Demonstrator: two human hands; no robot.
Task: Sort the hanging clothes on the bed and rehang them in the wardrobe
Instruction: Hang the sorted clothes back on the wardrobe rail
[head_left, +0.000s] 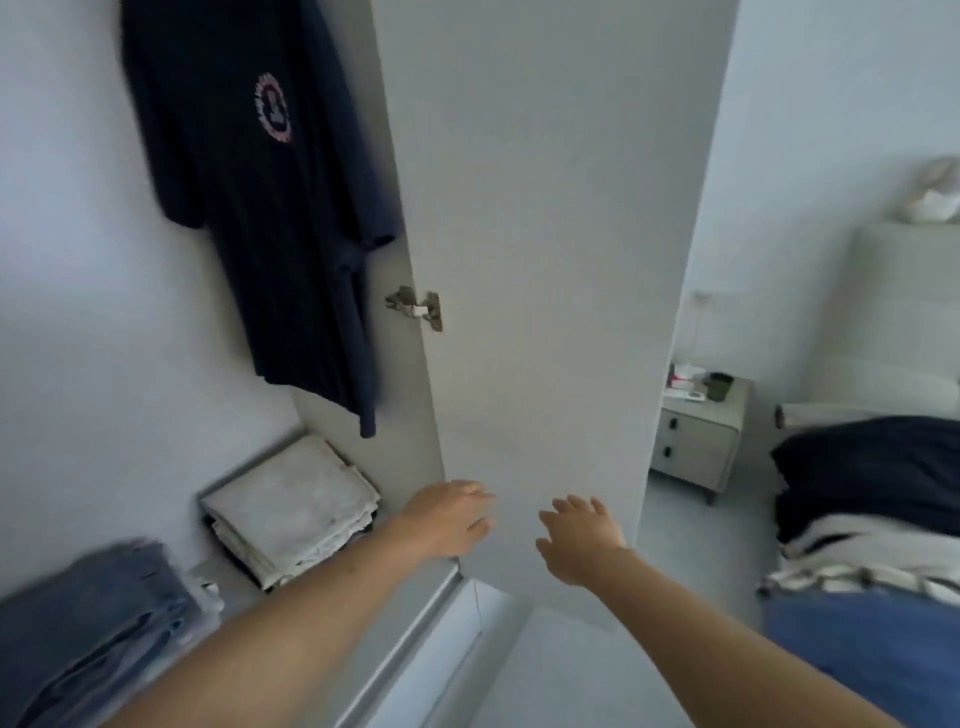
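Both bare forearms reach forward from the lower edge of the view, drawing closer together toward the hands. The left hand (451, 515) lies palm down with its fingers straight and close together, pointing right, and holds nothing. The right hand (577, 535) is just beside it, apart from it, with its fingers spread and relaxed (the thumb sticking out to the left), and it too holds nothing. Both wrists are roughly straight.
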